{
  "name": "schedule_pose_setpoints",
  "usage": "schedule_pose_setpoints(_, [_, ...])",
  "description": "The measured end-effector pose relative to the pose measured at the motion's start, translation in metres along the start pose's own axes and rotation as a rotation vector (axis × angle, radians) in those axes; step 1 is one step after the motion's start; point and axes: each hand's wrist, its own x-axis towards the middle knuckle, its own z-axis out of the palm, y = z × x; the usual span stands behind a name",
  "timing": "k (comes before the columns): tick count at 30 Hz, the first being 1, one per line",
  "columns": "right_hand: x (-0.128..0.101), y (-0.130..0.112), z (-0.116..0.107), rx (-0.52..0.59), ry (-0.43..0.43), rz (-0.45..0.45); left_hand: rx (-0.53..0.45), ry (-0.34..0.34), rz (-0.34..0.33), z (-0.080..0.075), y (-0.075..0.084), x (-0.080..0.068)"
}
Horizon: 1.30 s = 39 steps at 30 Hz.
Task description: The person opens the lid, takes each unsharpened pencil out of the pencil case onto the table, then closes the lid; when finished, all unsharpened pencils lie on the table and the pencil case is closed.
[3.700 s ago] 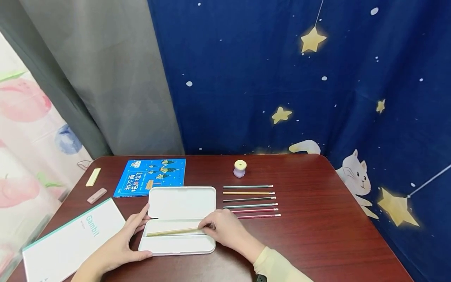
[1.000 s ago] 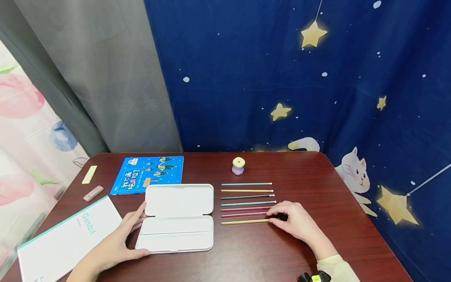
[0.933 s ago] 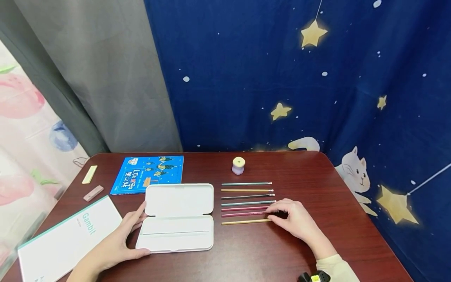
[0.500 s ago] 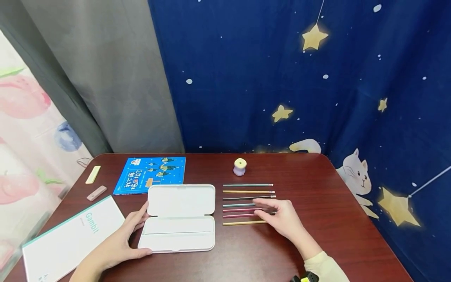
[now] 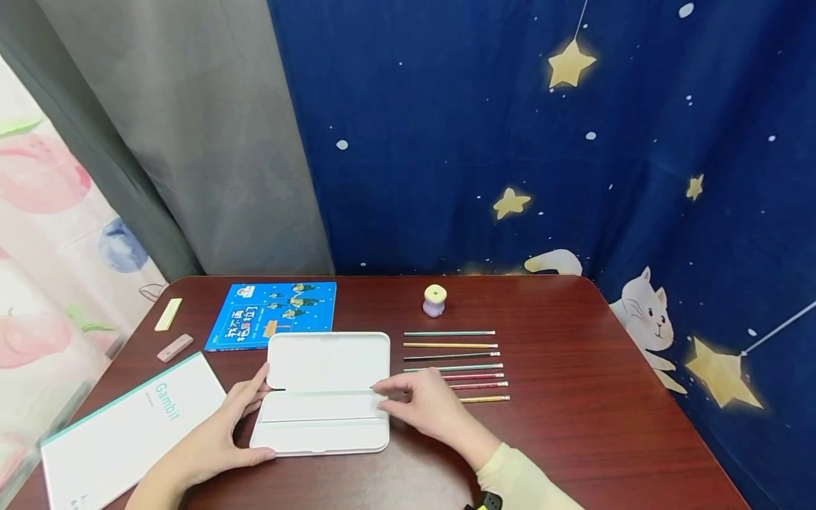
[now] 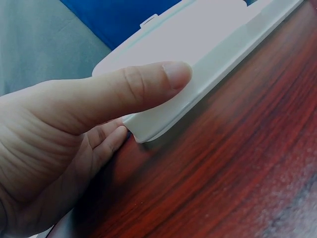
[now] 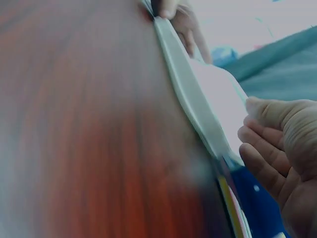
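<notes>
A white pencil case lies on the table with its lid folded back, the white inside showing. My left hand grips its left end, thumb at the front corner and the other fingers along the side; in the left wrist view the thumb overlaps the case wall. At the right end of the case is my right hand, holding nothing, its thumb and fingers apart near the hinge. Several pencils lie in a row to the right, the nearer ones partly hidden behind the right hand.
A blue book lies behind the case. A white notepad, a pink eraser and a pale yellow bar are at the left. A small yellow-and-purple spool-shaped object stands at the back.
A gold pencil held over the case earlier now lies at the near end of the row. My right hand released it and moved left to the case. The left hand stays put.
</notes>
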Motion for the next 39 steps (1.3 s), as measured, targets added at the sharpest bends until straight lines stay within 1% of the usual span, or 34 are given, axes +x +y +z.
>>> schedule_pose_setpoints(4, [0.005, -0.004, 0.017, -0.096, -0.058, 0.025, 0.007, -0.008, -0.010, 0.000, 0.000, 0.000])
schedule_pose_setpoints(7, [0.008, -0.004, 0.025, -0.188, -0.080, 0.033, 0.016, -0.011, -0.016, 0.000, 0.000, 0.000])
schedule_pose_setpoints(9, [0.010, -0.005, 0.027, -0.229, -0.081, 0.036, 0.022, -0.011, -0.022, -0.001, 0.000, 0.000])
schedule_pose_setpoints(13, [0.015, -0.007, 0.028, -0.276, -0.089, 0.037, 0.032, -0.013, -0.038, -0.002, 0.000, 0.000])
schedule_pose_setpoints(19, [0.021, -0.010, 0.031, -0.402, -0.091, 0.019, 0.020, -0.018, -0.041, -0.002, 0.002, 0.000])
schedule_pose_setpoints(30, [0.022, -0.012, 0.037, -0.467, -0.068, 0.030, 0.006, -0.019, -0.031, -0.001, 0.000, 0.001])
schedule_pose_setpoints(39, [0.024, -0.013, 0.042, -0.542, -0.050, -0.028, 0.006, -0.020, -0.036, -0.002, 0.001, 0.001])
